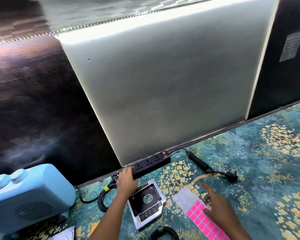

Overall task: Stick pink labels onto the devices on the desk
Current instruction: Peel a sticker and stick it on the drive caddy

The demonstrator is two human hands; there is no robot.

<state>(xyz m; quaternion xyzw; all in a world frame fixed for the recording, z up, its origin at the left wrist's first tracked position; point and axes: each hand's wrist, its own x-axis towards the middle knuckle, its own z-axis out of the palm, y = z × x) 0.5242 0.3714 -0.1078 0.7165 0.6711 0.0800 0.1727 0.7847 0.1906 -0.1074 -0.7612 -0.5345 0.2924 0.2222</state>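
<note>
Devices by size: blue heater [29,193] at the desk's [249,170] left edge, probably heavy and steady; black power strip [151,163] along the back edge, rigid, its left end gripped by the left hand [126,179]; drive caddy [145,203], likely light and prone to skid. Pink labels [204,220] near the front edge look flimsy and best peeled by a corner. Right hand [215,205] rests on them, forefinger out; whether it pinches anything, I cannot tell. Open room lies rightward.

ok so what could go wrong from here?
1. The left hand grips the power strip at its near end, and its sockets and red switch take up most of the top face. A label could end up covering one.
2. The right hand lies partly on the label sheet, so reaching across may drag the sheet.
</note>
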